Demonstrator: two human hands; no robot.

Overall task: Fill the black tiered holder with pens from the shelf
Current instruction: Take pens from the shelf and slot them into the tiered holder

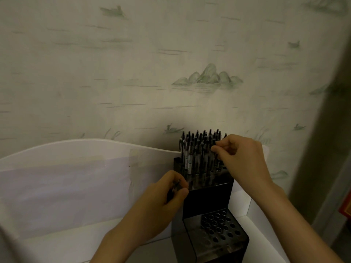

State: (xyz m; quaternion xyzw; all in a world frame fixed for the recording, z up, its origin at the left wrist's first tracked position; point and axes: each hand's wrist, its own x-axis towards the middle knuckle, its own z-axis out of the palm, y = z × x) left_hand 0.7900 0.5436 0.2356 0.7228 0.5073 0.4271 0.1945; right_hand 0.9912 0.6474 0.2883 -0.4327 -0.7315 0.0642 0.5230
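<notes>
Left hand [167, 194] pinches a pen [173, 188]; right hand [241, 156] apparently grips racked pens [199, 149]; labels unreadable.

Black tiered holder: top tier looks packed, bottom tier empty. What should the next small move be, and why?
Probably lower the pen held in the left hand into the lower tier, whose holes show empty. The upper tier is crowded with pens, where the right hand pinches one.

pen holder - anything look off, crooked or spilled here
Nothing stands out. The black tiered holder stands upright; pens sit upright in its upper tier, and the lower tier's holes are unfilled. No pens lie spilled. The left hand holds a pen; the right hand pinches one in the cluster.
</notes>
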